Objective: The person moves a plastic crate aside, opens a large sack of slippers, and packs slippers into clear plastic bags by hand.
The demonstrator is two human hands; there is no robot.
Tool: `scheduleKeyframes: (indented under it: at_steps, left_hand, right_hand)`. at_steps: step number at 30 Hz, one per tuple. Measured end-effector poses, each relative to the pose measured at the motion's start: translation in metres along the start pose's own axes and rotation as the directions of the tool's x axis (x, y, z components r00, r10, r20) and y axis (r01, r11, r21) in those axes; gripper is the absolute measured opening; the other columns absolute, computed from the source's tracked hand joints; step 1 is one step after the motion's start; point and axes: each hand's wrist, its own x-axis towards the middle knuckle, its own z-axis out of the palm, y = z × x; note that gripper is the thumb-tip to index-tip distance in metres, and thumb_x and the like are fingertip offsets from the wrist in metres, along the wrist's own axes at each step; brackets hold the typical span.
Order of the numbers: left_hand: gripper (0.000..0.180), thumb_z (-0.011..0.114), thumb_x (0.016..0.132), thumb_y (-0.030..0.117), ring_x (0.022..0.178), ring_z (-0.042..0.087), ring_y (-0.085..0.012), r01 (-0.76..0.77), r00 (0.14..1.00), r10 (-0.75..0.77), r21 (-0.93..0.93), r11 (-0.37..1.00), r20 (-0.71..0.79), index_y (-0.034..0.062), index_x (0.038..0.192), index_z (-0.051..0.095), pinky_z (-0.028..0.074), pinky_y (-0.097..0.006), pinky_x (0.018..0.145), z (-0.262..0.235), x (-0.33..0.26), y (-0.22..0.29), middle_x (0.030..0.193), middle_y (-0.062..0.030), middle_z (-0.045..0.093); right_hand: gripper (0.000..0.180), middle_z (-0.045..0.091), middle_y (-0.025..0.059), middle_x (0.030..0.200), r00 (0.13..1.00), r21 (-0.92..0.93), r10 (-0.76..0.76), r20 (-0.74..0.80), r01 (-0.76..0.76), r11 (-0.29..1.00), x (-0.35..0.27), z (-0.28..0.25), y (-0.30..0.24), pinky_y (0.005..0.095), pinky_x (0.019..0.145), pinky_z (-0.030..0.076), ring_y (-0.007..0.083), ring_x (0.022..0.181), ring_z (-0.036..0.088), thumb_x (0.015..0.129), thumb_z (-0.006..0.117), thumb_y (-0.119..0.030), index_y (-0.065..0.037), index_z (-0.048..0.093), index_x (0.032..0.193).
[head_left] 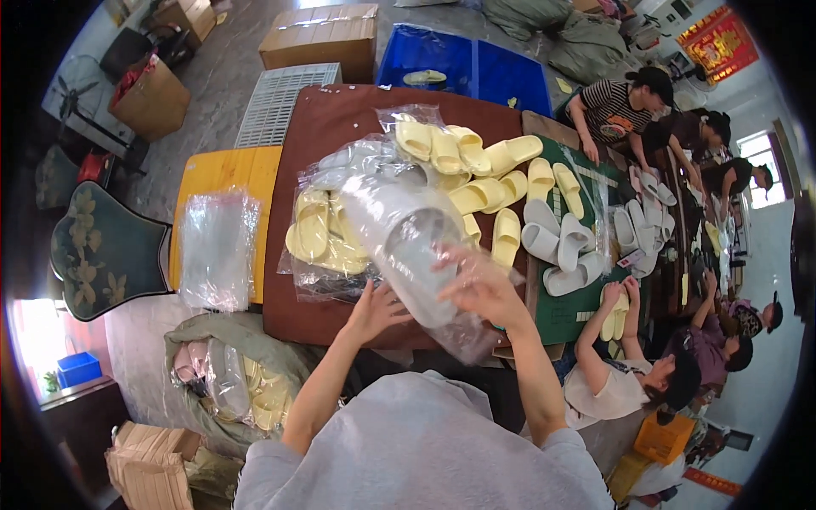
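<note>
Over the near part of the brown table hangs a clear plastic bag with a pair of grey slide slippers (404, 234) inside, tilted and slightly blurred. My right hand (486, 285) grips its right side, fingers bent over the plastic, with loose film trailing below. Close to the bag's lower left edge, my left hand (374, 311) is open, its fingers spread and nothing in them. Behind and left of the bag lie bagged yellow slippers (313, 229) and more clear-wrapped grey ones. To the right is a heap of loose yellow slippers (510, 155).
Flat clear bags (219, 246) are stacked on a yellow table (229, 170) at left. A sack (191, 327) of bagged slippers stands below. Grey slippers (571, 242) lie on a green mat (548, 314) at right, where co-workers (625, 374) sit. Blue bins (510, 72) stand beyond the table.
</note>
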Motion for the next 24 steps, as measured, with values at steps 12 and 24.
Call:
scheduleKeyframes:
  at_steps: [12, 24]
  left_hand:
    - [0.049, 0.043, 0.092, 0.049, 0.091, 0.055, -0.0181, -0.204, 0.977, 0.205, 0.017, 0.979, -0.054, 0.0061, 0.115, 0.052, 0.047, -0.033, 0.078, 0.053, 0.01, 0.0, 0.101, -0.0078, 0.056]
    - [0.055, 0.039, 0.093, 0.052, 0.081, 0.06, -0.0131, -0.339, 0.94, 0.339, 0.025, 0.941, -0.025, 0.0056, 0.12, 0.051, 0.052, -0.028, 0.07, 0.093, -0.003, -0.002, 0.09, -0.0051, 0.061]
  right_hand:
    - [0.034, 0.047, 0.0184, 0.129, 0.988, 0.615, 0.079, -0.131, 0.019, 0.789, -0.112, 0.043, 0.009, 0.0413, 0.104, 0.03, 0.0342, 0.123, 0.041, 0.085, 0.05, -0.015, 0.005, 0.06, 0.11]
    - [0.046, 0.047, 0.0162, 0.121, 0.968, -0.801, 0.111, -0.226, -0.25, 0.545, -0.069, 0.045, 0.017, 0.0435, 0.093, 0.035, 0.034, 0.114, 0.043, 0.079, 0.061, -0.024, -0.009, 0.053, 0.121]
